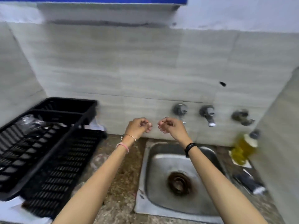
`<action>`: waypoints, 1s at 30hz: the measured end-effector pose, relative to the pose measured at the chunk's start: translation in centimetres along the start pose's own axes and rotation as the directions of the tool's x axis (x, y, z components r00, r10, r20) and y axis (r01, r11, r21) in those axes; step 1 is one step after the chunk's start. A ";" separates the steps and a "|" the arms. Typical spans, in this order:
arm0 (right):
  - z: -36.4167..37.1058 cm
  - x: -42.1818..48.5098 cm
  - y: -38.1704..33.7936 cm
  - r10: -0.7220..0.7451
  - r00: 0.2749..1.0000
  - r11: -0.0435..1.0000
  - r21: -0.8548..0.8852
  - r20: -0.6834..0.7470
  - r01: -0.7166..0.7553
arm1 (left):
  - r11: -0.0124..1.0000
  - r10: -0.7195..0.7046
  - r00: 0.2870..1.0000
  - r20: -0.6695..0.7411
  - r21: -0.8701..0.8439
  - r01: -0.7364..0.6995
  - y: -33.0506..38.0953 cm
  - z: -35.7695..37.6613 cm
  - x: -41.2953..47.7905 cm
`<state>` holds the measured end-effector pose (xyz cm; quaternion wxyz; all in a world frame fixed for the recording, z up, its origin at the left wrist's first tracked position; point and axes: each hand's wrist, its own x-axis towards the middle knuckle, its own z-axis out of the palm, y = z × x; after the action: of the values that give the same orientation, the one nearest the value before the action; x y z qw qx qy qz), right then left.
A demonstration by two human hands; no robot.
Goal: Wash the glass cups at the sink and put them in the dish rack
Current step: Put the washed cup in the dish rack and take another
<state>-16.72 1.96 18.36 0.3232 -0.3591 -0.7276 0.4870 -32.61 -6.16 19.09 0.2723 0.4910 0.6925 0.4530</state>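
Glass cup [30, 122] in black dish rack [53, 152], well left of curled, empty fingers [147, 126]

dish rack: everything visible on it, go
Black plastic dish rack, slotted bed with a raised rim and a separate compartment at the far end, over a slotted drain tray jutting toward the sink. It sits on the speckled counter, left of the sink. Clear glassware lies at its far left; blur hides the count.
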 end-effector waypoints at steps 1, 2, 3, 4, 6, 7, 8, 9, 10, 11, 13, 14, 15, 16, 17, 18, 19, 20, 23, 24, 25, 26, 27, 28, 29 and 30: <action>-1.7 -0.5 1.1 0.017 0.999 1.000 -0.012 -0.027 -0.018 | 0.999 -0.011 1.000 0.025 -0.038 0.012 0.0 2.1 0.4; -3.9 -1.1 2.5 0.037 0.997 0.999 -0.028 -0.061 -0.039 | 0.998 -0.028 0.998 0.057 -0.062 0.031 0.1 4.7 0.7; -5.7 -1.7 3.7 0.050 0.995 0.998 -0.043 -0.086 -0.054 | 0.995 -0.039 0.996 0.085 -0.088 0.047 0.2 7.0 0.9; -7.7 -2.5 4.9 0.060 0.992 0.996 -0.060 -0.112 -0.067 | 0.991 -0.049 0.992 0.116 -0.116 0.062 0.4 9.4 1.0; -10.7 -3.9 7.0 0.061 0.985 0.991 -0.105 -0.164 -0.079 | 0.981 -0.059 0.986 0.156 -0.176 0.087 0.7 13.4 1.1; -12.3 -4.9 8.1 0.061 0.979 0.987 -0.134 -0.194 -0.088 | 0.977 -0.056 0.983 0.176 -0.195 0.091 0.8 15.5 1.1; -13.6 -5.8 8.9 0.058 0.974 0.982 -0.162 -0.221 -0.095 | 0.974 -0.053 0.981 0.186 -0.209 0.092 1.0 17.3 1.0; -14.9 -6.8 9.8 0.057 0.966 0.977 -0.185 -0.253 -0.106 | 0.968 -0.050 0.980 0.191 -0.231 0.095 1.2 19.3 0.9; -16.0 -7.7 10.7 0.055 0.958 0.973 -0.199 -0.282 -0.114 | 0.963 -0.051 0.981 0.187 -0.252 0.098 1.4 21.0 0.8; -16.9 -8.5 11.5 0.057 0.950 0.973 -0.195 -0.306 -0.122 | 0.956 -0.049 0.984 0.174 -0.277 0.097 1.4 22.4 0.6; -18.7 -9.9 13.5 0.066 0.932 0.975 -0.174 -0.356 -0.135 | 0.946 -0.048 0.986 0.161 -0.309 0.097 1.6 25.6 0.4; -19.5 -10.5 14.4 0.067 0.923 0.974 -0.177 -0.380 -0.143 | 0.943 -0.052 0.985 0.163 -0.317 0.102 1.7 27.1 0.2; -20.2 -11.0 15.3 0.059 0.912 0.969 -0.196 -0.406 -0.150 | 0.939 -0.058 0.984 0.170 -0.324 0.111 1.6 28.5 0.1; -20.8 -11.4 16.1 0.050 0.903 0.963 -0.220 -0.426 -0.157 | 0.939 -0.065 0.982 0.178 -0.323 0.121 1.6 29.6 -0.2; -21.4 -11.8 17.2 0.052 0.896 0.953 -0.246 -0.442 -0.177 | 0.939 -0.076 0.979 0.191 -0.318 0.135 1.4 30.9 -0.4; -21.9 -12.1 18.2 0.065 0.889 0.939 -0.273 -0.453 -0.207 | 0.940 -0.089 0.974 0.207 -0.305 0.151 1.2 31.8 -0.6; -22.3 -12.4 19.4 0.088 0.883 0.917 -0.310 -0.461 -0.253 | 0.940 -0.102 0.969 0.226 -0.297 0.169 0.9 32.8 -0.8; -22.7 -12.7 20.7 0.121 0.873 0.884 -0.349 -0.473 -0.311 | 0.939 -0.117 0.962 0.248 -0.289 0.189 0.6 33.6 -1.0; -23.9 -13.9 24.3 0.270 0.811 0.725 -0.445 -0.518 -0.525 | 0.935 -0.163 0.938 0.305 -0.255 0.246 -0.3 35.4 -1.2; -24.2 -14.2 25.2 0.320 0.794 0.677 -0.462 -0.518 -0.574 | 0.935 -0.181 0.931 0.317 -0.239 0.263 -0.6 35.8 -1.3; -24.4 -14.6 26.0 0.360 0.783 0.640 -0.476 -0.507 -0.603 | 0.932 -0.199 0.924 0.326 -0.229 0.281 -1.0 36.1 -1.4; -24.6 -14.8 26.5 0.389 0.778 0.613 -0.491 -0.494 -0.618 | 0.930 -0.214 0.918 0.335 -0.217 0.296 -1.3 36.4 -1.5; -24.7 -15.0 27.0 0.408 0.775 0.590 -0.509 -0.482 -0.627 | 0.928 -0.225 0.911 0.347 -0.209 0.309 -1.5 36.6 -1.6; -24.7 -15.1 27.4 0.420 0.776 0.569 -0.530 -0.471 -0.629 | 0.926 -0.234 0.904 0.358 -0.200 0.319 -1.8 36.8 -1.7; -24.7 -15.2 27.7 0.433 0.776 0.545 -0.552 -0.459 -0.631 | 0.923 -0.243 0.897 0.370 -0.195 0.330 -2.0 36.9 -1.8; -24.7 -15.2 28.0 0.447 0.774 0.520 -0.573 -0.449 -0.633 | 0.921 -0.251 0.891 0.378 -0.191 0.341 -2.3 37.0 -1.9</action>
<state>17.52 8.50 -2.02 0.0813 -0.7196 -0.6591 0.2029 -2.48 5.18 0.60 0.5163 0.4122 0.6375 0.3965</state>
